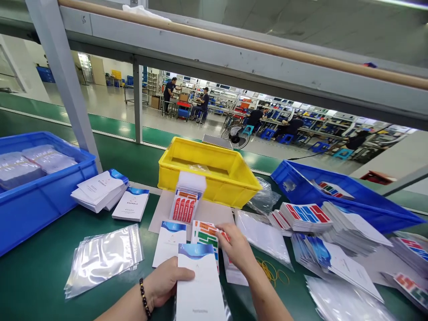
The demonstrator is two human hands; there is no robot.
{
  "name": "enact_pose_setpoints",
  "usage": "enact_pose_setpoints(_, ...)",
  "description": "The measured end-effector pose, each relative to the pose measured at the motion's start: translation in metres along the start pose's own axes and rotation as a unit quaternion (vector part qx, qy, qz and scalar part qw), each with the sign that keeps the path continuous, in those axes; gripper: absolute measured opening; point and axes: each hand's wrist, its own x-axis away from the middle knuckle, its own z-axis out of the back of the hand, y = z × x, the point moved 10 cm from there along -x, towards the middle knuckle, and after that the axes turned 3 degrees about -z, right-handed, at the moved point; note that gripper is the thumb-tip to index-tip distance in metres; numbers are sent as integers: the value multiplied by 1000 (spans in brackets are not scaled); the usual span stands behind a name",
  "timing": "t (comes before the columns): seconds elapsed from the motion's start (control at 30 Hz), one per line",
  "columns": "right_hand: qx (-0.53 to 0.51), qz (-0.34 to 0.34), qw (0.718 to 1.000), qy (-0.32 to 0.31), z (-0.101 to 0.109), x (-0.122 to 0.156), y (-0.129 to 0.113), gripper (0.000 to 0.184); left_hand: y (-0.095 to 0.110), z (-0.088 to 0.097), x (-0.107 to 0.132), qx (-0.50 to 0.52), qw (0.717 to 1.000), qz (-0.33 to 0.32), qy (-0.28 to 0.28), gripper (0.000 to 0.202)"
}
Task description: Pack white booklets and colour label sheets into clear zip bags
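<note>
My left hand (167, 278), with a beaded bracelet at the wrist, grips a white booklet (199, 285) with a blue top band, thumb on its front. Clear plastic shows at the booklet's lower edges. Beyond it my right hand (236, 245) has its fingers curled at the right edge of printed sticker sheets (205, 232) in orange and green. Another booklet (170, 243) lies to the left of these sheets. Behind them a stack of red label sheets (183, 207) leans against the yellow bin (214, 191).
Clear zip bags (107, 256) lie at left, near booklet stacks (100, 189) and a blue bin (43, 200). At right are plastic bags (264, 236), rubber bands (269, 272), sticker stacks (307, 217), more booklets (337, 263) and another blue bin (344, 200). A metal frame (138, 102) stands behind.
</note>
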Motion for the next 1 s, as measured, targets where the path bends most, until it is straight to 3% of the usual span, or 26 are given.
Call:
enact_pose_setpoints(0.1,63,-53,996,-15,-19,-15,34,16,2,-4,1,-20,1000,7,-14,36)
enact_pose_setpoints(0.23,60,-55,996,-18,-28,-17,38,9,-1,3,-1,-38,999,11,0,36)
enact_pose_setpoints(0.37,38,-65,997,-8,-27,-14,36,2,-8,7,-3,-27,999,18,15,36)
enact_pose_setpoints(0.53,-38,-92,995,5,-10,-12,48,18,-14,12,-2,19,998,32,42,31)
enact_pose_setpoints(0.6,-158,-141,975,66,11,-8,64,20,-15,12,-3,31,998,33,43,30)
enact_pose_setpoints(0.7,-345,-223,897,165,33,7,88,31,-16,11,-3,46,997,40,54,33)
enact_pose_setpoints(0.77,-402,-249,870,139,24,15,83,36,-17,10,-4,66,994,51,69,36)
enact_pose_setpoints(0.87,-426,-245,871,4,-12,26,50,36,-17,9,-4,95,990,55,88,40)
enact_pose_setpoints(0.93,-389,-214,894,-54,-26,33,30,31,-17,10,-5,77,991,53,98,37)
enact_pose_setpoints(1.0,-310,-171,934,-40,-20,36,23,27,-16,13,-5,47,992,48,109,32)
